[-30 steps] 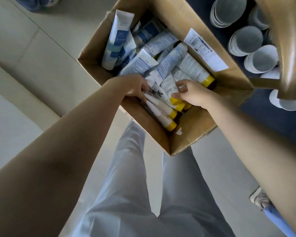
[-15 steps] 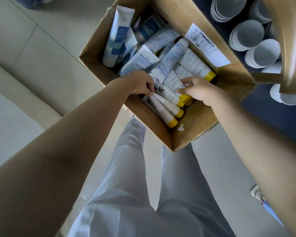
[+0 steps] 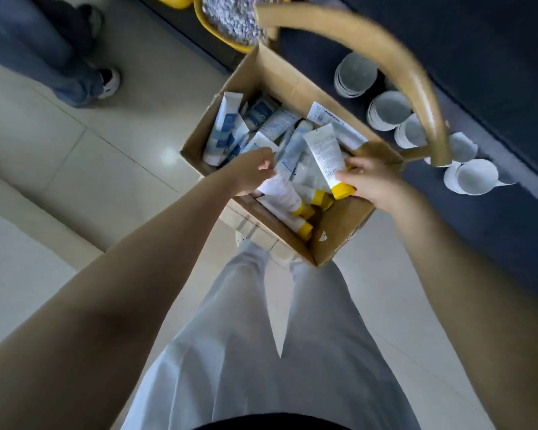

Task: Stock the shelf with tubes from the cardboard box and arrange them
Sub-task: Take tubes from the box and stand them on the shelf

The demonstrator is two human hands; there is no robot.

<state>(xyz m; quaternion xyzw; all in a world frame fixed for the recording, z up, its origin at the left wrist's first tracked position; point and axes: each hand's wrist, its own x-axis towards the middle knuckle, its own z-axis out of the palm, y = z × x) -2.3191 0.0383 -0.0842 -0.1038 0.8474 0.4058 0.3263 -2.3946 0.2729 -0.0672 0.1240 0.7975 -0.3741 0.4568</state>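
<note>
Head view: the right hand pinches a yellow-capped tube by its cap end, raised above the cardboard box that lies beneath both hands. The left hand, fingers curled, sits on a second tube in the box; whether it is gripping the tube cannot be told. White cups stand beyond the right hand.

Bare forearms, no sleeves; pale grey-white trousers; dark top hem.

white cups beside wooden chair.
</note>
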